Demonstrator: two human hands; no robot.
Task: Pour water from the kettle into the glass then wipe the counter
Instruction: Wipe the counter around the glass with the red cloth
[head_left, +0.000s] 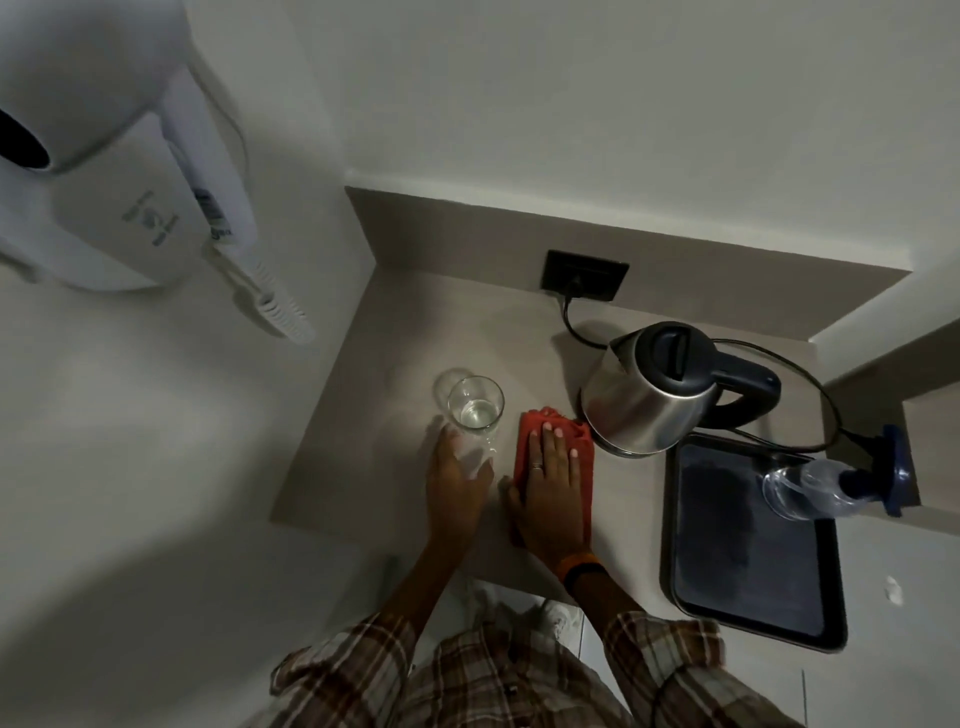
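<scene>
A clear glass (475, 408) with some water in it stands upright on the beige counter (395, 364). My left hand (457, 480) is wrapped around its lower part. To its right, my right hand (550, 483) lies flat, fingers spread, pressing a red cloth (584, 454) onto the counter. The steel kettle (654, 389) with a black lid and handle stands upright just behind and to the right of the cloth, and the cloth's far edge touches its base.
A black tray (753, 561) lies at the counter's right, with a plastic bottle (810, 483) over its far corner. The kettle's cord (576, 327) runs to a black wall socket (584, 275). A white wall-mounted hair dryer (104, 156) hangs at the upper left.
</scene>
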